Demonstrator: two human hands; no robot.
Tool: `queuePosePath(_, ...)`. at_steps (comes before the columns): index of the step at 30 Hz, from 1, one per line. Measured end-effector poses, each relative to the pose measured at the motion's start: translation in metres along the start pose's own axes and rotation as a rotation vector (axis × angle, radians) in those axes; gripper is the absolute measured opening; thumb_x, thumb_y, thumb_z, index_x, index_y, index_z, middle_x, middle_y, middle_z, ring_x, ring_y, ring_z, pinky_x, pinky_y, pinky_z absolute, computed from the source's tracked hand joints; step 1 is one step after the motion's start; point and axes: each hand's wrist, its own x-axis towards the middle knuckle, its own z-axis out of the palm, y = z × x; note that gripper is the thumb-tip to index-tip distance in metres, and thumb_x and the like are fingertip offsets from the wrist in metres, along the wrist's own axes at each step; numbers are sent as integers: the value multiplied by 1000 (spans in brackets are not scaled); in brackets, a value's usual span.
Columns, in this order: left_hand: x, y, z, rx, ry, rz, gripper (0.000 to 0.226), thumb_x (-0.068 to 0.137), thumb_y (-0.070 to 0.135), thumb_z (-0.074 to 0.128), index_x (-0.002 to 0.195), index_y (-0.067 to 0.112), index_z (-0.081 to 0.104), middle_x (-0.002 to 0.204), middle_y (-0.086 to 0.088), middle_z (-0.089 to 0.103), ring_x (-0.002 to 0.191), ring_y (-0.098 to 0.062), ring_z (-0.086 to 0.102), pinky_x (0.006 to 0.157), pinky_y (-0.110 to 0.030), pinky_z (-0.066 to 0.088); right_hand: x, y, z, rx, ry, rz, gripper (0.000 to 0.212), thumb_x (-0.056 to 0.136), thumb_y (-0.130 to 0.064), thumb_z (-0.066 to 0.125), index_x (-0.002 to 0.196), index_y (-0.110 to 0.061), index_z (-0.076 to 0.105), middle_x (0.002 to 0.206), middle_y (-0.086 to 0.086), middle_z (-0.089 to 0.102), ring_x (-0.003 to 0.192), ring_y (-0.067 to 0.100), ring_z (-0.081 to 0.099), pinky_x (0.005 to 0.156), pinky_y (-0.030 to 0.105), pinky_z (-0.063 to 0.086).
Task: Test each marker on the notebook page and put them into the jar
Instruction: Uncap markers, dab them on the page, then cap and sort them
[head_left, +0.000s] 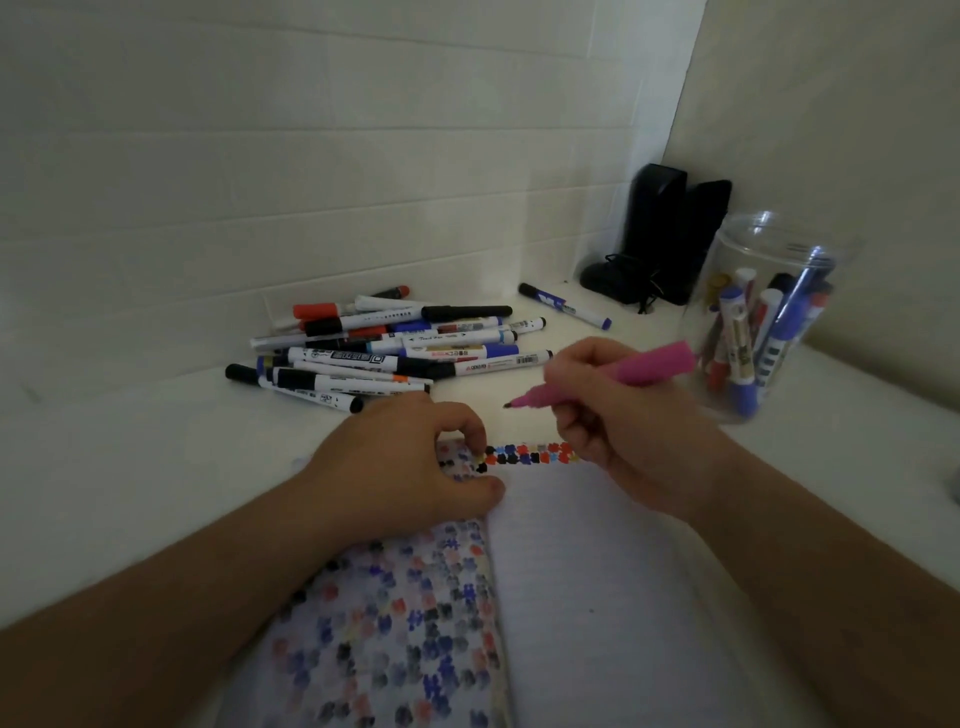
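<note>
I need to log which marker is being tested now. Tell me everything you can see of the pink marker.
The pink marker is a thick pen with a matte pink barrel, plastic by the look of it, narrowing to a short dark tip. It is uncapped; no cap for it shows. The right hand grips its front part, fingers curled round it. It slants with the tip pointing left and slightly down, in the air above the top edge of the open white notebook page, not touching the paper. Its rear end points toward the clear plastic jar.

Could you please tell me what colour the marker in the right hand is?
Pink marker, seen in the head view.
</note>
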Motion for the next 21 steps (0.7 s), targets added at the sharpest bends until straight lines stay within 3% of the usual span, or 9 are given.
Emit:
queuePosePath(3,2,-2,2,19,5,1,41,69,78,67,99,51,59,92,17,52,85,-2,50,72,-28,46,3,10,9,-136,10,-68,18,86,1,74,78,-8,61,58,5,52,48,12,44,44,22,36)
queuePosePath(9,3,-4,4,35,9,12,43,66,81,62,98,53,56,91,18,52,86,-2,48,72,-29,44,7,21,21,-543,111,-154,19,80,-13,77,73,-9,60,55,-2,63,49,5,58,52,19,47)
queuePosePath(15,2,-4,4,38,14,20,42,68,80,62,99,53,55,92,18,51,85,0,48,71,-27,41,8,22,24,-617,140,-149,22,79,-14,77,75,-3,58,60,11,68,46,10,63,49,20,50)
queuePosePath(21,2,-4,4,57,13,19,43,70,79,60,102,53,55,93,17,52,87,-1,50,75,-29,46,8,22,24,-573,121,-131,22,81,-12,78,74,-5,57,62,11,69,48,12,64,51,22,49)
